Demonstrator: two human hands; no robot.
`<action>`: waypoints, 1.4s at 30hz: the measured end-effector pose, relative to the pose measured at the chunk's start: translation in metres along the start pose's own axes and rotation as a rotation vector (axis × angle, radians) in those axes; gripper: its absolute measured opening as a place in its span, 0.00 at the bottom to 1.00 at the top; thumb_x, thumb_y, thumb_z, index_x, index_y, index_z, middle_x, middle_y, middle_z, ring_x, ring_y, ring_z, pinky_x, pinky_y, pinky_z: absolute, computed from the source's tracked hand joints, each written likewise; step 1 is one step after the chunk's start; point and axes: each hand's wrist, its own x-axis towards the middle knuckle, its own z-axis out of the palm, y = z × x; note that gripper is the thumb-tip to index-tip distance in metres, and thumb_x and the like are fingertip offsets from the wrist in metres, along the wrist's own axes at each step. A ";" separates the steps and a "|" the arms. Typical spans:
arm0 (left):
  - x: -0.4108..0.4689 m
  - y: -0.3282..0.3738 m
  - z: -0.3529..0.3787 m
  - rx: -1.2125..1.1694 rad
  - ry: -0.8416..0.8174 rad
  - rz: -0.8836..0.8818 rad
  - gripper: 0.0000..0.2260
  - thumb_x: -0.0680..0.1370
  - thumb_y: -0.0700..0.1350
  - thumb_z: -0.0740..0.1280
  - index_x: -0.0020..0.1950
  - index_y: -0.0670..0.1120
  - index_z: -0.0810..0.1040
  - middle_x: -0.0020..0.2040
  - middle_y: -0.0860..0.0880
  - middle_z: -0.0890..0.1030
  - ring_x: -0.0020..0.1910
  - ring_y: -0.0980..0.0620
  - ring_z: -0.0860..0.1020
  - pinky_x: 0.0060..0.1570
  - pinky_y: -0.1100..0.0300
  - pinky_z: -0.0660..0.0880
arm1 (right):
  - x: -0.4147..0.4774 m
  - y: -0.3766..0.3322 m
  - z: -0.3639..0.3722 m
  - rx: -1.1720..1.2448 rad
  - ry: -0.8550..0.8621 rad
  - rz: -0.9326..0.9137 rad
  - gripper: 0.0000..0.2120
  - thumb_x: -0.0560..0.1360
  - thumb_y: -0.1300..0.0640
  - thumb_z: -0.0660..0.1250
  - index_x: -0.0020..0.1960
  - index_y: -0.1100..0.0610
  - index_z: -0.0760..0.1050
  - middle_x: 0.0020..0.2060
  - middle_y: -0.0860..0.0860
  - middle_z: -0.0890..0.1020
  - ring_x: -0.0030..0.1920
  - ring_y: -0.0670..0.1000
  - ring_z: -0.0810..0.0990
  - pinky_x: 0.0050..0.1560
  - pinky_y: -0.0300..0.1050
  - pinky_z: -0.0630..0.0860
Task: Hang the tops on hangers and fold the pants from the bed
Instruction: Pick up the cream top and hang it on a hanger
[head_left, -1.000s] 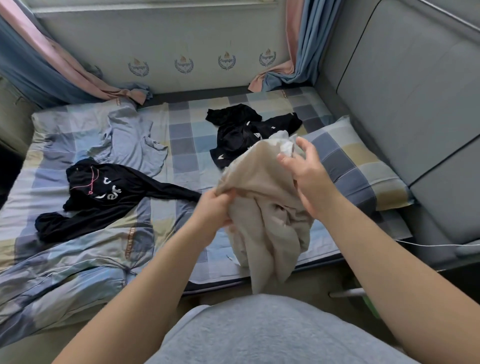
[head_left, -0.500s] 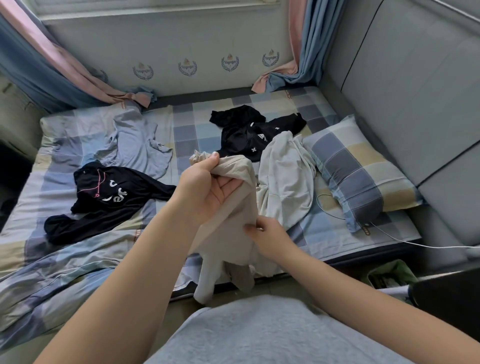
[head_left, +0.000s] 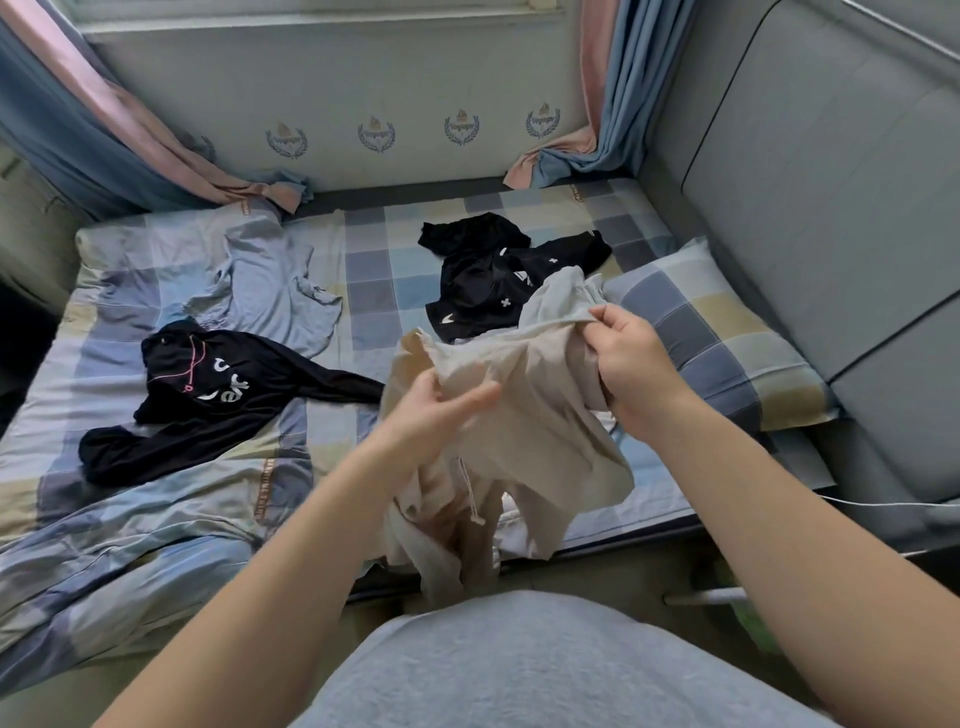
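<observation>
Both hands are on the beige pants (head_left: 545, 415), raised over the bed's (head_left: 363, 280) near edge. The right hand (head_left: 631, 364) has its fingers clamped on the waistband. The left hand (head_left: 431, 410) is blurred, its grip unclear. White lettering on the black top (head_left: 218, 395) is creased and unreadable.

I saw the left hand (head_left: 436, 410) smeared with blur, its fingertips unclear against the beige garment (head_left: 540, 421). The garment's bunched folds hid whether it was pants or a top. The right hand (head_left: 631, 358) had its fingers partly buried in the cloth. At 12 o'clock the garment covered the near edge of a black top (head_left: 483, 280). At 4 o'clock the right forearm hid most of a green object (head_left: 748, 623).
</observation>
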 end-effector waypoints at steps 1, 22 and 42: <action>-0.002 -0.004 0.009 0.079 -0.038 -0.008 0.51 0.64 0.68 0.76 0.80 0.50 0.59 0.71 0.52 0.74 0.61 0.55 0.77 0.61 0.53 0.77 | 0.001 -0.004 0.002 0.068 0.005 0.012 0.11 0.83 0.62 0.58 0.45 0.57 0.75 0.37 0.57 0.77 0.38 0.54 0.73 0.42 0.50 0.72; 0.000 0.023 -0.007 0.105 0.391 0.500 0.12 0.78 0.31 0.59 0.40 0.46 0.70 0.35 0.50 0.74 0.32 0.60 0.69 0.32 0.66 0.66 | 0.011 0.005 -0.008 0.446 -0.031 0.125 0.11 0.84 0.59 0.59 0.64 0.59 0.72 0.52 0.57 0.82 0.43 0.53 0.85 0.44 0.52 0.82; 0.016 0.044 -0.035 -0.405 -0.095 0.067 0.15 0.78 0.60 0.67 0.58 0.53 0.80 0.50 0.51 0.85 0.53 0.49 0.81 0.58 0.50 0.74 | -0.008 0.061 0.021 -0.021 -0.215 0.178 0.09 0.81 0.57 0.66 0.47 0.59 0.81 0.38 0.54 0.86 0.39 0.52 0.85 0.43 0.46 0.82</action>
